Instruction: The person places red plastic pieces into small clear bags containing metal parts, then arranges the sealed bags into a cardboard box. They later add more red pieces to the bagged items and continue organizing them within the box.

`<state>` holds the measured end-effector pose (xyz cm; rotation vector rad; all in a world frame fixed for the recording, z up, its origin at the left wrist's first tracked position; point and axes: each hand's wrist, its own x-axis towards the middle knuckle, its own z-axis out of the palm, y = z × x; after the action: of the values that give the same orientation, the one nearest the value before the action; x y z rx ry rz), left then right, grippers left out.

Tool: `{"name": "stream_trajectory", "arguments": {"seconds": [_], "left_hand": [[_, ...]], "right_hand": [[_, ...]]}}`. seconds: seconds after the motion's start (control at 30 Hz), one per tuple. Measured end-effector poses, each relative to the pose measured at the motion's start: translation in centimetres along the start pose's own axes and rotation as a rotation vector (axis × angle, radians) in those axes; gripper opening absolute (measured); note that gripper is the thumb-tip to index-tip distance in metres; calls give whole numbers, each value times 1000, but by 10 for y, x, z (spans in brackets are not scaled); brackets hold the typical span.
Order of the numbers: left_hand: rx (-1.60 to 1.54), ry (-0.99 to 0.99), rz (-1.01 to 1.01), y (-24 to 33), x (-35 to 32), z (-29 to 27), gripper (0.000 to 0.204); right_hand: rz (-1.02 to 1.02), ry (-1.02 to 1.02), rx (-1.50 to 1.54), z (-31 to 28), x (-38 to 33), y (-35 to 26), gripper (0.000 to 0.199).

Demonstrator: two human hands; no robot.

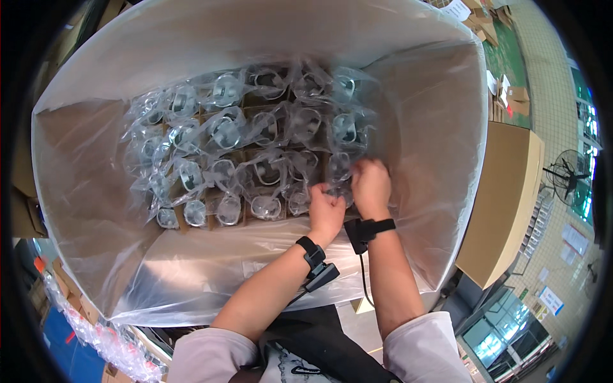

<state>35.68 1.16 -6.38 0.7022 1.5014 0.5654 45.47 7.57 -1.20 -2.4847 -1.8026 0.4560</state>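
Observation:
A large cardboard box with a translucent plastic liner [255, 41] lies open in front of me. Inside it, several rows of round, shiny parts [225, 131] stand in a cardboard divider [246, 156], each wrapped in a clear plastic bag [265, 207]. What the round parts are exactly, I cannot make out through the film. At the near right corner of the rows, my left hand [327, 209] pinches clear plastic film. My right hand [372, 185], just beside it and slightly farther, has its fingers bent closed on the film of the bag [340, 167] there. Its fingertips are partly hidden.
A closed cardboard box [501, 198] stands right of the lined box. Beyond it are a black fan [566, 173] and a tiled wall [539, 70]. At the lower left, clear plastic packaging [112, 341] lies by a blue surface [60, 338]. Black straps with small devices sit on both wrists.

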Motion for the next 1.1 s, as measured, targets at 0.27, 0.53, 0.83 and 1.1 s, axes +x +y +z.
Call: {"name": "stream_trajectory", "arguments": {"seconds": [0.27, 0.53, 0.83, 1.1], "left_hand": [[1148, -862, 79, 59, -72, -62, 80], [1047, -1447, 272, 72, -161, -101, 93], [826, -262, 175, 37, -30, -353, 21], [1128, 111, -375, 7, -23, -391, 25]], "right_hand": [[36, -69, 479, -94, -19, -35, 15], [-556, -852, 206, -66, -75, -126, 23], [-315, -1293, 908, -60, -27, -289, 23], [-771, -690, 8, 126, -113, -358, 20]]}}
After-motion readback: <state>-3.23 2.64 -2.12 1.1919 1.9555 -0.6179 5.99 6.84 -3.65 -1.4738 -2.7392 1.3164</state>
